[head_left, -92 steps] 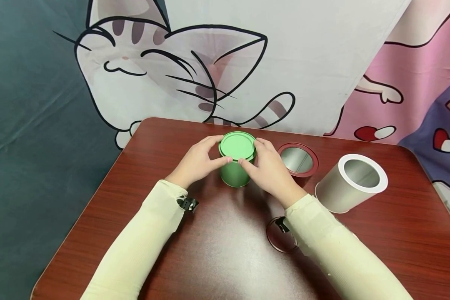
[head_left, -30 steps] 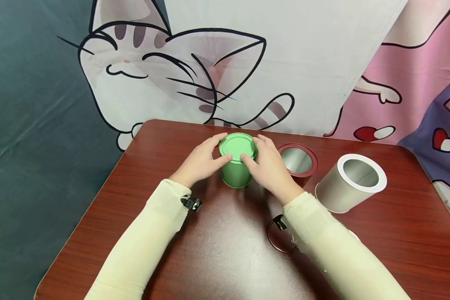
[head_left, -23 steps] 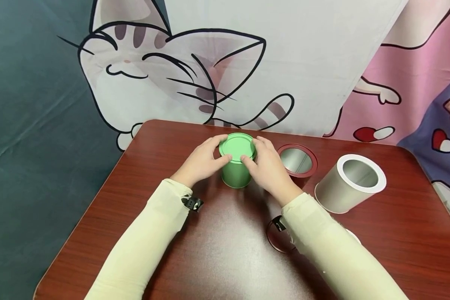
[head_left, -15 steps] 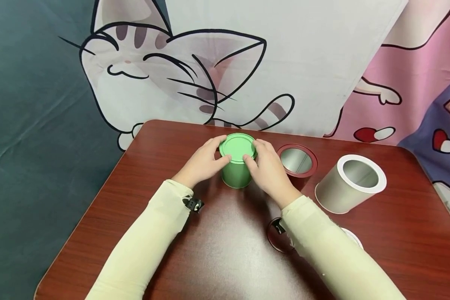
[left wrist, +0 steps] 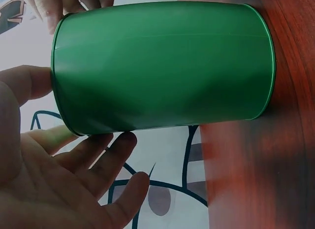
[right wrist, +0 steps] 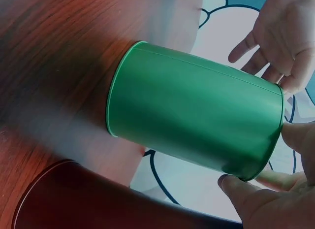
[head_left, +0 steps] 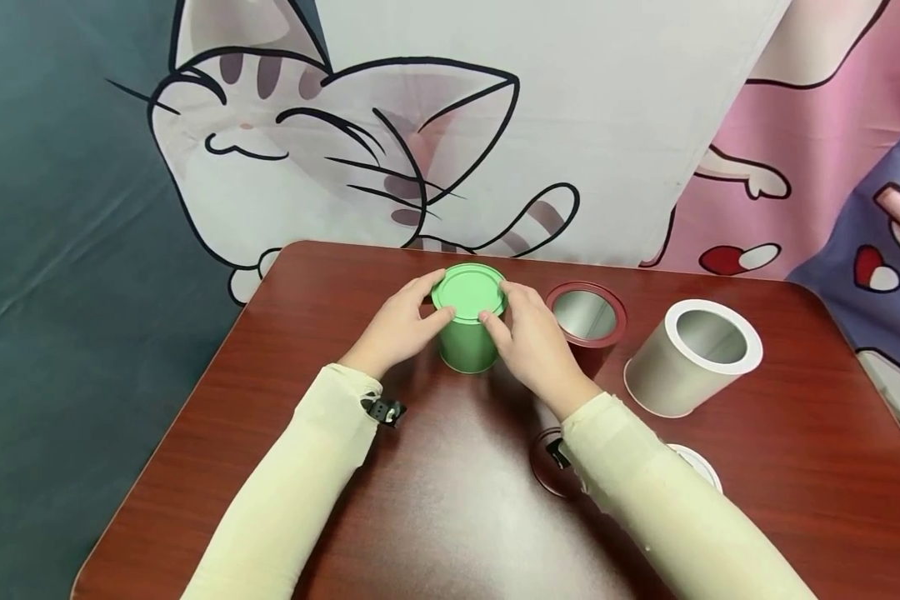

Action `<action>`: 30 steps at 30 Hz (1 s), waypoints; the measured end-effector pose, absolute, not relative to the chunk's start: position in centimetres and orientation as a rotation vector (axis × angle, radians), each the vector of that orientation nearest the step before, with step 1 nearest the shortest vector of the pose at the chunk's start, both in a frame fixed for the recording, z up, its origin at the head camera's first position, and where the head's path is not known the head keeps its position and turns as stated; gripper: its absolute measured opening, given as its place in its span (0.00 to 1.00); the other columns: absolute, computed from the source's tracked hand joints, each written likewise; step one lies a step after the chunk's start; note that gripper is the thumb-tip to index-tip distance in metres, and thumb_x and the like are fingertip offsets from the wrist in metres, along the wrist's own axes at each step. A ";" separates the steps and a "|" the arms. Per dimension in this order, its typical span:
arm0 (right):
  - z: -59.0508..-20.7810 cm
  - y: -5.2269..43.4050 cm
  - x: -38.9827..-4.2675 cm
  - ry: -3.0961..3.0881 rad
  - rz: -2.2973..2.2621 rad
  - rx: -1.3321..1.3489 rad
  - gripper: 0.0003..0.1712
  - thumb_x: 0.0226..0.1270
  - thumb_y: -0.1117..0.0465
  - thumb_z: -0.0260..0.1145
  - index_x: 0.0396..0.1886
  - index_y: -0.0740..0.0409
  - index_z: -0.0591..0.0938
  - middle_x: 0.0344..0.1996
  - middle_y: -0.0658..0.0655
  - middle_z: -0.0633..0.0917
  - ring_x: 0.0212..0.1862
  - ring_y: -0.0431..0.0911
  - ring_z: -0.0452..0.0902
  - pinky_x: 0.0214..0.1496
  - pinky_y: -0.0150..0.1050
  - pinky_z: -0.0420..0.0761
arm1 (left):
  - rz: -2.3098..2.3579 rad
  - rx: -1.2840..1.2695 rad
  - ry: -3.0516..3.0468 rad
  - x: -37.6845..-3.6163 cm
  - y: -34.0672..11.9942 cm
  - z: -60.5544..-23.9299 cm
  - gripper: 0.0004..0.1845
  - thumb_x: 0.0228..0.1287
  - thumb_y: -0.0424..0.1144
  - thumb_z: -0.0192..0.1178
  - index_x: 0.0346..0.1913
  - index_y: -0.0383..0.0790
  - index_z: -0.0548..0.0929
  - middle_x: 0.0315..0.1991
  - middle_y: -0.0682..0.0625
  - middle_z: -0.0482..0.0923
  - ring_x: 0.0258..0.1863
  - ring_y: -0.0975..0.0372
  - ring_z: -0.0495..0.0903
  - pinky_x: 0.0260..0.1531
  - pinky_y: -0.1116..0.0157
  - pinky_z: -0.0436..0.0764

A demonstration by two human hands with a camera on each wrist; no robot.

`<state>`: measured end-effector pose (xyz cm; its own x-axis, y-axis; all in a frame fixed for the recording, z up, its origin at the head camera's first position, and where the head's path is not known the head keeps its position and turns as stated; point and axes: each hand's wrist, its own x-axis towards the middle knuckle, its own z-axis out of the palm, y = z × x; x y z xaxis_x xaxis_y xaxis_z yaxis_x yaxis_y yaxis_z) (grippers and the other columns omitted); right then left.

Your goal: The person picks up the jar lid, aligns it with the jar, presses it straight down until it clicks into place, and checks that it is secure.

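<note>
A green can [head_left: 467,348] stands upright near the back edge of the table, its green lid [head_left: 468,289] on top. My left hand [head_left: 401,325] holds the lid's rim from the left, thumb at the front and fingers round the far side. From the right, my right hand [head_left: 534,343] grips the same rim, its thumb close to the left one. In the left wrist view the fingertips of the left hand [left wrist: 64,175] meet the top end of the green wall. The right wrist view shows the right hand [right wrist: 280,207] at that same end.
Right of the green can stand an open dark red can [head_left: 591,358] and an open white can [head_left: 652,379]. A dark red lid [head_left: 549,477] and a white lid [head_left: 699,465] lie on the table, partly hidden by my right sleeve. A cat-print cloth [head_left: 420,108] hangs behind.
Both hands stay at the green lid's rim with only small shifts of thumbs and wrists. The head view has turned slightly to the right, and more of the white lid shows beside my right sleeve.
</note>
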<state>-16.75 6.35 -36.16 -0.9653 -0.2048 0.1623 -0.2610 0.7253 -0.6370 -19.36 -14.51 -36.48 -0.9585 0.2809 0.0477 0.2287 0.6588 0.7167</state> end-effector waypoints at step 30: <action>-37.2 9.2 -11.7 -2.885 1.078 0.396 0.42 0.66 0.47 0.69 0.71 0.67 0.69 0.68 0.63 0.73 0.70 0.56 0.68 0.71 0.53 0.67 | 1.148 0.326 2.852 -16.0 -15.0 -37.4 0.45 0.65 0.54 0.64 0.79 0.41 0.57 0.76 0.45 0.61 0.75 0.53 0.60 0.71 0.49 0.62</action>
